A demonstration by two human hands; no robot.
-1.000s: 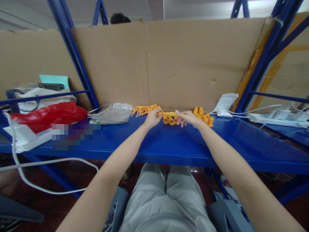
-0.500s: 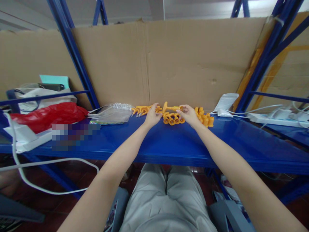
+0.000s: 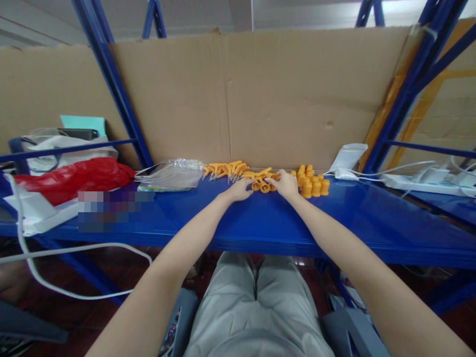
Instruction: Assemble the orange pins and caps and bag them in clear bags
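- Far to the left of the ring row (image 3: 264, 188), I see a red bag (image 3: 74, 177) and, toward the front edge, a white strip (image 3: 52, 219); a white cable (image 3: 104, 245) loops below the worktop (image 3: 267, 225).
- Left of the ring row, well apart, clear plastic bags (image 3: 174, 175) lie flat, reaching almost to the cardboard panel (image 3: 275, 99).
- Just left of the ring row and a little behind, yellow chained pieces (image 3: 225, 170) lie slanted side by side, small metal parts facing me.
- At the ring row's left end I have my left hand (image 3: 240, 190), fingertips by the nearest ring; I cannot tell whether it pinches anything.
- The ring row itself, yellow pieces with round ends toward me, sits between both hands, nearer the cardboard panel than the front edge; bare blue surface gives me room in front.
- Over the ring row's right end my right hand (image 3: 285, 183) bends its fingers around the last pieces; how firmly they close is hidden.
- Just right of the ring row, upright pieces (image 3: 312, 186) stand close-packed, tight beside that hand.
- Farther right of the ring row, a white packet (image 3: 347, 157) leans near the cardboard panel.
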